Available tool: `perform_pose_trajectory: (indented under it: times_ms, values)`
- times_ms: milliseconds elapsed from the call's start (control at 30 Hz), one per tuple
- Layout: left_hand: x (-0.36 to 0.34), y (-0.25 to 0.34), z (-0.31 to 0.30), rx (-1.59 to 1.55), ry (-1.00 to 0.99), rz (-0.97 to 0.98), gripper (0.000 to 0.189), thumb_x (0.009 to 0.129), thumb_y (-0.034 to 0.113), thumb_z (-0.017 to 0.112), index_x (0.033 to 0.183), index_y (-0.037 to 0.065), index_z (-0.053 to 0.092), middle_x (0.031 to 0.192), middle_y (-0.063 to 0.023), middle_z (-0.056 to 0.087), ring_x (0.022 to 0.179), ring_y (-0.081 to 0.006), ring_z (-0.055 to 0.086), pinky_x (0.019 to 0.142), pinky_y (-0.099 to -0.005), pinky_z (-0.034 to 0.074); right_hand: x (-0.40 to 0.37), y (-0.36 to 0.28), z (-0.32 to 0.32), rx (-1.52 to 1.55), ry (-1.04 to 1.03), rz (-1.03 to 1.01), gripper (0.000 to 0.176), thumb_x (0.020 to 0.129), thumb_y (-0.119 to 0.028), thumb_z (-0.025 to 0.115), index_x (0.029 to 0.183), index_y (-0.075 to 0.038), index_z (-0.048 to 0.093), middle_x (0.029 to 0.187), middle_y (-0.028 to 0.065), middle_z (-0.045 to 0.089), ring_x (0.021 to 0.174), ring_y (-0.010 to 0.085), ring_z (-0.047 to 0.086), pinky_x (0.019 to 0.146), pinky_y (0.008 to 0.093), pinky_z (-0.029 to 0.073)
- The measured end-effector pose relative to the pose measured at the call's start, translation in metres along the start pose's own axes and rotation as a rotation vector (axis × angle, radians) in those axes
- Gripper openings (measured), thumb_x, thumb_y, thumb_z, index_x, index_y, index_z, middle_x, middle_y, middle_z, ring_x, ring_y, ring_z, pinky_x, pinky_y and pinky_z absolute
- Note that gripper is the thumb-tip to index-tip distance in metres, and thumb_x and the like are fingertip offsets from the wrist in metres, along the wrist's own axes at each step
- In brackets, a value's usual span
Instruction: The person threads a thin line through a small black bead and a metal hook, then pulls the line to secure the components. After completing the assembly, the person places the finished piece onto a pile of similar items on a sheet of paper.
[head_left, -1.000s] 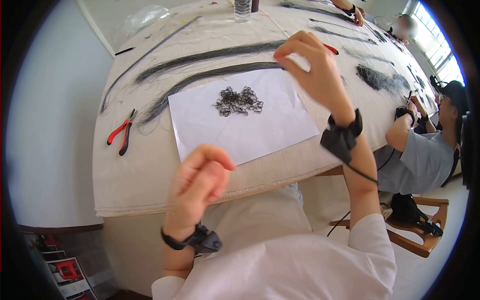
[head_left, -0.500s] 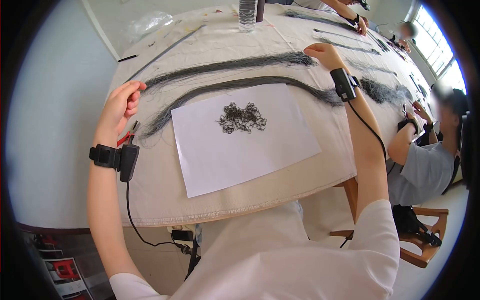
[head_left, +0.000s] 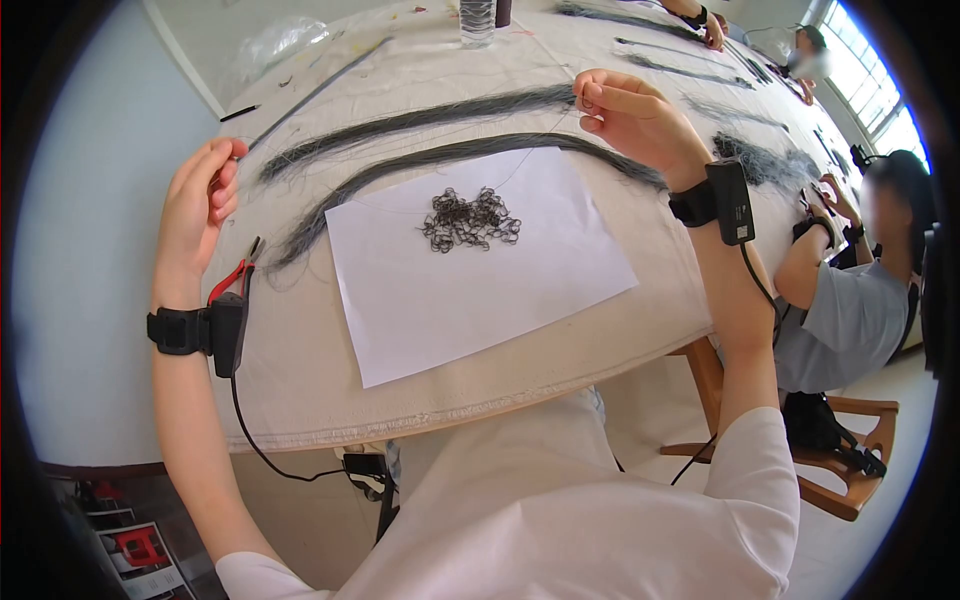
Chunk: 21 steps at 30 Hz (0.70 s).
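My left hand (head_left: pixel 203 190) is raised at the left, thumb and fingertips pinched together. My right hand (head_left: pixel 640 120) is closed in a pinch above the far bundle's right end. A fine grey wire-like strand (head_left: pixel 530 153) trails from my right fingertips over the paper and seems to run faintly to my left hand. Two long bundles of grey strands, the far bundle (head_left: pixel 430 118) and the near bundle (head_left: pixel 450 153), lie across the table. Small dark curled loops (head_left: pixel 470 220) are heaped on a white sheet of paper (head_left: pixel 480 300). Red-handled pliers (head_left: pixel 240 272) lie beside my left wrist.
A water bottle (head_left: pixel 477 22) stands at the back. A grey rod (head_left: pixel 320 95), a black pen (head_left: pixel 240 112) and a plastic bag (head_left: pixel 290 48) lie at the left. Another person (head_left: pixel 850 310) sits at the right, near a tangled grey bundle (head_left: pixel 765 160).
My right hand has moved left and toward me, away from the far bundle's end, and turned. My left hand has shifted slightly left and off the bundle's tip.
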<state>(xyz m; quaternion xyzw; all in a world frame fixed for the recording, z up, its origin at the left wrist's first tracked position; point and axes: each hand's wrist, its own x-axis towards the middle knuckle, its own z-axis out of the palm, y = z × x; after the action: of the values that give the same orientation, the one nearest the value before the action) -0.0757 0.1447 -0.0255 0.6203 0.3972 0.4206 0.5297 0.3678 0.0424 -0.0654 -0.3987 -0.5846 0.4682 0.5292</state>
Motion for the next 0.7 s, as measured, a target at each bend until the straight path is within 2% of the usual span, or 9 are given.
perform_pose_trajectory:
  times_ms: [67, 133, 167, 233, 267, 333, 467, 567, 700]
  values:
    - [0.0, 0.0, -0.001, -0.003, 0.009, 0.011, 0.021, 0.098, 0.02, 0.049, 0.102, 0.0, 0.056, 0.068, 0.0061, 0.04, 0.053, -0.0001, 0.032, 0.045, -0.0166, 0.024, -0.001, -0.004, 0.001, 0.051, 0.014, 0.079, 0.014, 0.094, -0.016, 0.059, 0.096, -0.004, 0.066, 0.097, 0.0003, 0.055, 0.074, 0.0061, 0.042, 0.069, 0.0212, 0.036]
    - [0.005, -0.003, -0.006, -0.037, 0.022, 0.013, 0.021, 0.098, 0.019, 0.049, 0.102, 0.0, 0.056, 0.068, 0.0061, 0.041, 0.053, -0.0002, 0.032, 0.044, -0.0167, 0.024, 0.005, -0.007, -0.01, -0.507, 0.163, 0.098, 0.028, 0.09, -0.026, 0.059, 0.109, -0.007, 0.062, 0.097, -0.0036, 0.061, 0.094, 0.0105, 0.055, 0.085, 0.0271, 0.044]
    - [0.008, -0.004, -0.008, -0.067, 0.035, 0.011, 0.021, 0.098, 0.019, 0.05, 0.102, 0.0, 0.057, 0.068, 0.0061, 0.041, 0.052, -0.0002, 0.032, 0.044, -0.0168, 0.024, 0.008, -0.005, -0.018, -0.507, 0.162, 0.097, 0.028, 0.09, -0.026, 0.059, 0.109, -0.007, 0.062, 0.097, -0.0036, 0.061, 0.094, 0.0105, 0.055, 0.085, 0.0271, 0.044]
    - [0.017, -0.005, -0.008, -0.068, 0.072, -0.005, 0.021, 0.097, 0.019, 0.051, 0.101, 0.0, 0.058, 0.068, 0.0063, 0.041, 0.052, -0.0004, 0.031, 0.044, -0.0168, 0.025, 0.018, 0.008, -0.042, -0.918, 0.351, -0.119, 0.021, 0.09, -0.022, 0.063, 0.095, -0.003, 0.071, 0.085, 0.0017, 0.066, 0.074, 0.0087, 0.05, 0.064, 0.0248, 0.041]
    - [0.023, -0.005, -0.008, -0.069, 0.107, -0.021, 0.021, 0.097, 0.019, 0.052, 0.1, 0.0, 0.059, 0.068, 0.0064, 0.041, 0.052, -0.0005, 0.031, 0.044, -0.0169, 0.025, 0.025, 0.018, -0.06, -0.918, 0.349, -0.119, 0.021, 0.09, -0.022, 0.063, 0.095, -0.003, 0.071, 0.085, 0.0017, 0.066, 0.074, 0.0087, 0.05, 0.064, 0.0248, 0.041]
    - [0.04, -0.015, -0.009, 0.011, 0.098, -0.037, 0.02, 0.095, 0.019, 0.053, 0.098, 0.0, 0.06, 0.068, 0.0065, 0.042, 0.052, -0.0004, 0.032, 0.044, -0.0171, 0.025, 0.039, 0.037, -0.094, -1.2, 0.435, -0.258, 0.02, 0.084, -0.023, 0.067, 0.089, -0.005, 0.074, 0.076, 0.0048, 0.067, 0.071, 0.0139, 0.055, 0.064, 0.0299, 0.045]
    - [0.082, -0.042, -0.01, 0.187, 0.07, -0.114, 0.019, 0.094, 0.019, 0.054, 0.094, 0.002, 0.062, 0.068, 0.0075, 0.041, 0.051, -0.0004, 0.032, 0.042, -0.0176, 0.024, 0.059, 0.047, -0.115, -1.345, 0.459, -0.074, 0.021, 0.077, -0.025, 0.068, 0.087, -0.007, 0.075, 0.079, 0.0129, 0.067, 0.074, 0.0244, 0.059, 0.071, 0.036, 0.047]
    - [0.097, -0.056, -0.001, 0.292, 0.067, -0.176, 0.019, 0.093, 0.02, 0.053, 0.093, 0.003, 0.062, 0.067, 0.0077, 0.042, 0.051, -0.0007, 0.032, 0.042, -0.0182, 0.025, 0.069, 0.059, -0.121, -1.46, 0.413, 0.024, 0.02, 0.076, -0.024, 0.068, 0.087, -0.01, 0.075, 0.08, 0.0142, 0.067, 0.077, 0.0274, 0.062, 0.073, 0.0378, 0.048]
    - [0.11, -0.078, -0.009, 0.523, 0.158, -0.202, 0.022, 0.088, 0.019, 0.052, 0.089, 0.002, 0.066, 0.066, 0.0036, 0.049, 0.047, -0.0046, 0.036, 0.04, -0.0227, 0.028, 0.071, 0.078, -0.126, -1.558, 0.481, 0.04, 0.019, 0.075, -0.024, 0.066, 0.086, -0.012, 0.075, 0.081, 0.0161, 0.066, 0.081, 0.0312, 0.063, 0.077, 0.04, 0.049]
